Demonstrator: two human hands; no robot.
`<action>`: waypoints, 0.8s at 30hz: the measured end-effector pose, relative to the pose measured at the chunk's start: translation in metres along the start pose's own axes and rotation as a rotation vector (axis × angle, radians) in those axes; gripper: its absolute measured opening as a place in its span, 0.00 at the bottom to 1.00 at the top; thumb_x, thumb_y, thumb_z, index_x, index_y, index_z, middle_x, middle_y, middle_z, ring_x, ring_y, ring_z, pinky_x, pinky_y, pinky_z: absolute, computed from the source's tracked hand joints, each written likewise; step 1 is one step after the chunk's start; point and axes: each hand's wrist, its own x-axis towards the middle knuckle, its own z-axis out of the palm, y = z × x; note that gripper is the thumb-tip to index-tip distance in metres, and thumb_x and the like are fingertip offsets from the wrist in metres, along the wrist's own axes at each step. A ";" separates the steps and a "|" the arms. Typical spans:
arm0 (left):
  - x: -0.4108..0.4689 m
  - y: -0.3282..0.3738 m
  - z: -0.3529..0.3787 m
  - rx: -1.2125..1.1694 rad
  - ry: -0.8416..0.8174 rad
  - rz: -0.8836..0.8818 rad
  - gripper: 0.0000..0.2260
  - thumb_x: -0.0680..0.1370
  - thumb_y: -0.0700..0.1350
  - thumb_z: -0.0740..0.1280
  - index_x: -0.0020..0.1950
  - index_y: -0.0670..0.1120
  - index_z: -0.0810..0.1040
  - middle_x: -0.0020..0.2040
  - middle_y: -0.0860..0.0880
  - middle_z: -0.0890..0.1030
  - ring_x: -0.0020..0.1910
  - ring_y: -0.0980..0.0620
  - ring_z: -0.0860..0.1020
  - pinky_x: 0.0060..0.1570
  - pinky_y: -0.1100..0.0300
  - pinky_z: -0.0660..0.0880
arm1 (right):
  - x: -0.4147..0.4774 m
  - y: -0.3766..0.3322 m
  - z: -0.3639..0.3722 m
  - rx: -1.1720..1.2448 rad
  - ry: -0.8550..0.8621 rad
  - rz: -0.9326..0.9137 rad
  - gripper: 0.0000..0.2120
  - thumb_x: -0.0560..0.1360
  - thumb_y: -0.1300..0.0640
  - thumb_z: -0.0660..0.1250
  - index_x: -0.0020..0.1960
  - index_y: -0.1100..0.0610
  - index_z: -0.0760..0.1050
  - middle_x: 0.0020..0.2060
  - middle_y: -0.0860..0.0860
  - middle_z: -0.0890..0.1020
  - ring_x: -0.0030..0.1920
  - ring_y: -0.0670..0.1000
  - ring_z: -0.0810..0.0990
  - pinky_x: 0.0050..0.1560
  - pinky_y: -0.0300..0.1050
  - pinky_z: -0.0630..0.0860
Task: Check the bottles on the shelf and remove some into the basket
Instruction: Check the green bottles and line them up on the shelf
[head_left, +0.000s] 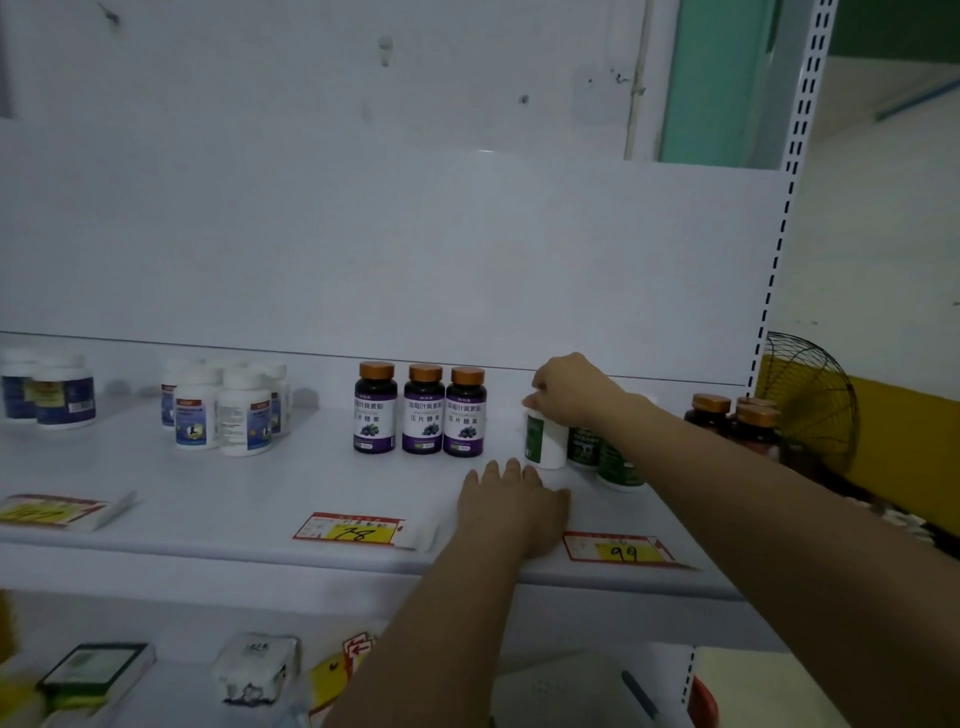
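Nearest of all, a few packets (257, 667) are lying on the lower level, and above them the front lip of the shelf (260, 478) is carrying price tags marked 78 (353, 530) and 99 (621, 552). Between those two tags the left hand (511, 499) is resting palm down on the shelf, fingers straight and pointing away, holding nothing. Just beyond its fingertips the white-and-green bottle (543, 441) is standing upright, long axis vertical, at the left end of a small cluster of green-labelled bottles (618, 467). The right hand (566, 389) is reaching in from the right and coming over the top of that bottle, its fingers curling down and pinching the cap. So the bottle is hanging directly under the right hand, and a straight lift looks like the natural next move. The left hand is nearer the base but is not touching it. Further left, three purple-labelled bottles (423, 410) are standing in a row, well clear of the grasp. The basket is not showing in this view, so its direction from the hand cannot be told.
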 end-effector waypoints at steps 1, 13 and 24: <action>0.001 0.000 0.000 -0.005 0.001 -0.002 0.29 0.81 0.59 0.44 0.77 0.45 0.49 0.78 0.45 0.50 0.76 0.45 0.49 0.73 0.46 0.46 | -0.003 0.000 0.000 0.005 0.013 -0.011 0.19 0.79 0.49 0.61 0.58 0.65 0.77 0.55 0.59 0.79 0.54 0.56 0.77 0.52 0.45 0.75; -0.025 0.007 -0.031 -0.790 0.376 0.003 0.30 0.73 0.55 0.70 0.70 0.46 0.64 0.67 0.46 0.71 0.66 0.47 0.69 0.61 0.54 0.68 | -0.050 0.008 -0.067 0.393 0.190 -0.119 0.23 0.70 0.49 0.73 0.62 0.57 0.77 0.57 0.52 0.79 0.58 0.50 0.76 0.56 0.41 0.71; -0.038 0.023 -0.052 -1.149 0.405 0.109 0.16 0.73 0.44 0.72 0.58 0.46 0.73 0.47 0.54 0.77 0.42 0.63 0.74 0.35 0.70 0.67 | -0.081 0.027 -0.083 0.934 0.007 -0.101 0.18 0.74 0.48 0.69 0.59 0.57 0.77 0.54 0.51 0.81 0.55 0.48 0.79 0.59 0.46 0.77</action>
